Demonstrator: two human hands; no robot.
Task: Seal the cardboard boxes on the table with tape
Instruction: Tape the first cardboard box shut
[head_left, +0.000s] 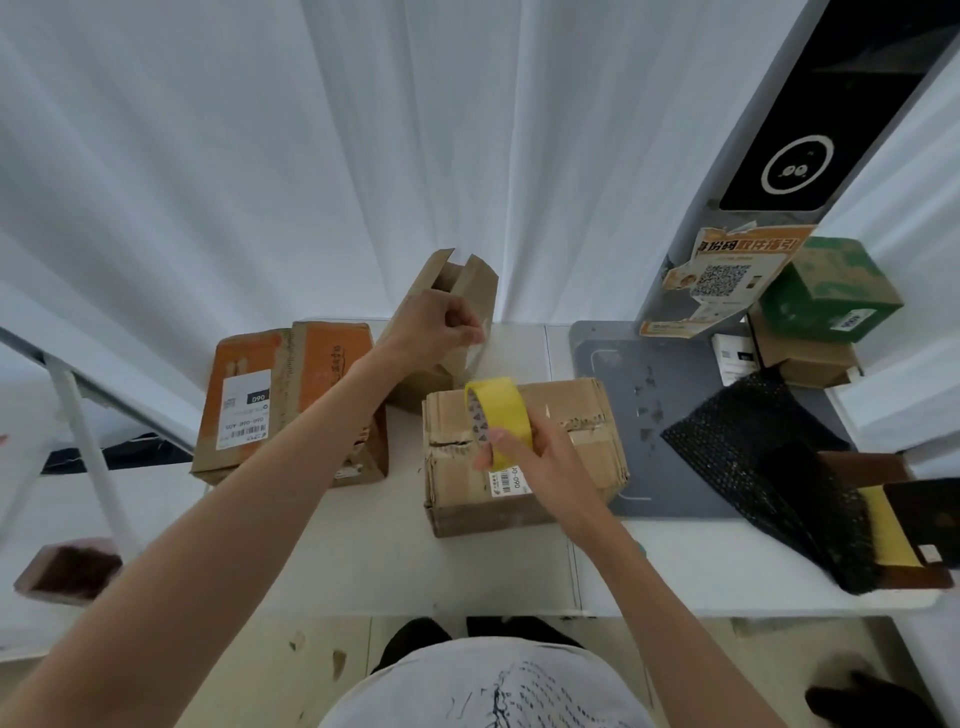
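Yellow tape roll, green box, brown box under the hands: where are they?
Yellow tape roll (501, 410): head view, outer yellow band.
Green box (826, 296): head view, front face.
Brown box (587, 410): head view, top flap.

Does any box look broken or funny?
Yes. The brown box under the right hand has a ragged, torn seam across its top. Behind it, a tall box leans with its flaps open. The poster on the pillar is peeling and torn.

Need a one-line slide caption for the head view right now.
Right hand holds yellow tape roll above cardboard box; left hand pinches the pulled tape end.
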